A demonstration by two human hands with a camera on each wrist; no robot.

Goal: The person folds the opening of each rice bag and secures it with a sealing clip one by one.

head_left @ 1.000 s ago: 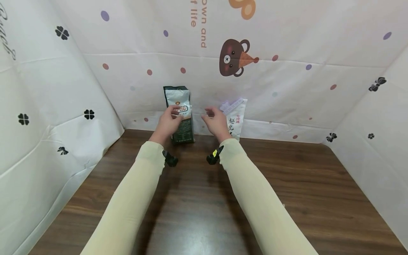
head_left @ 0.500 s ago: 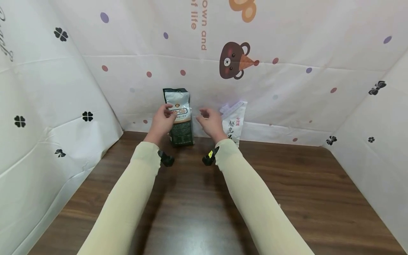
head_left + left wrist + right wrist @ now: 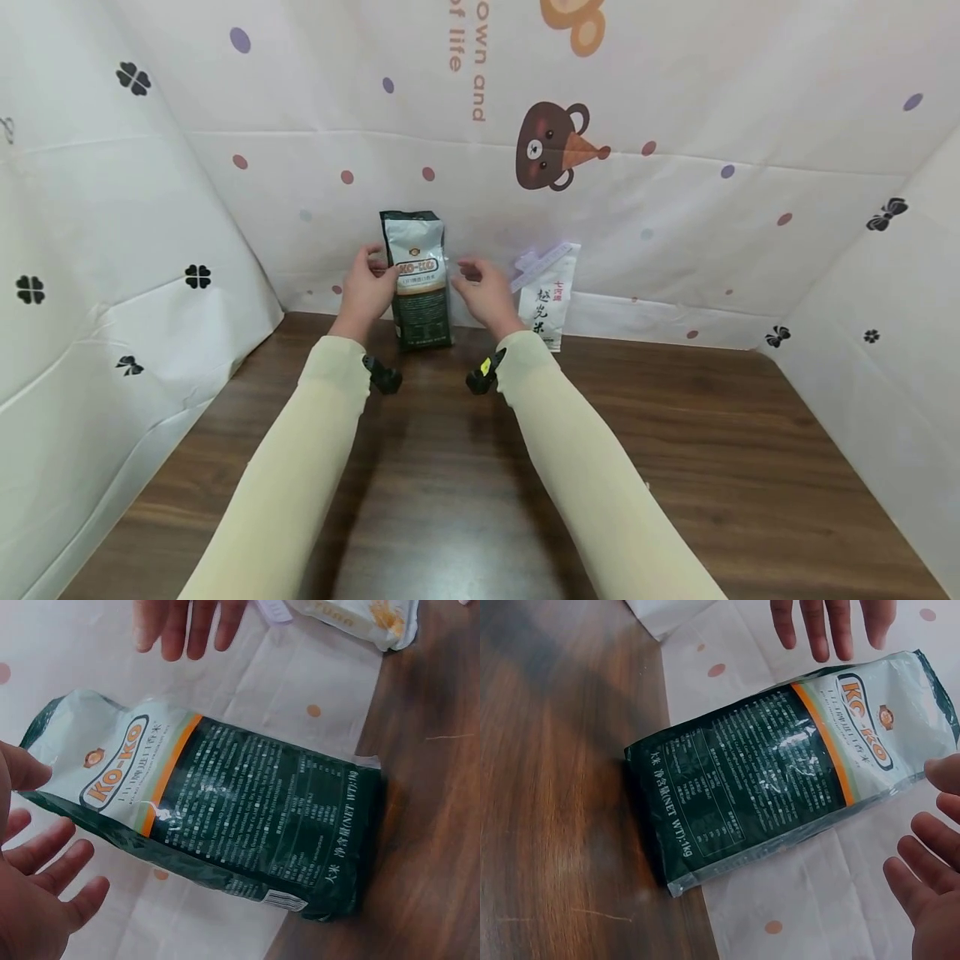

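A dark green and silver KO-KO rice bag point(image 3: 422, 312) stands on the table, leaning against the back cloth. To its left is my left hand point(image 3: 365, 287), fingers spread apart. In the left wrist view its thumb lies over the bag's upper edge; whether it touches cannot be told. My right hand point(image 3: 486, 293) is at the bag's right side with loosely bent fingers and holds nothing. The right wrist view has its thumb point(image 3: 943, 772) close to the bag's edge. Right of that hand stands a white rice bag point(image 3: 551, 304) with a purple bag clip point(image 3: 542, 263) across its top.
The brown wooden table point(image 3: 675, 467) runs toward me from the cloth. A white printed cloth point(image 3: 660, 233) covers the back and both sides, close behind the bags. A dark camera point(image 3: 384, 375) is strapped on each wrist.
My left hand has moved left from in front of the green rice bag to its left edge. The right hand has shifted left toward the bag, uncovering more of the white bag.
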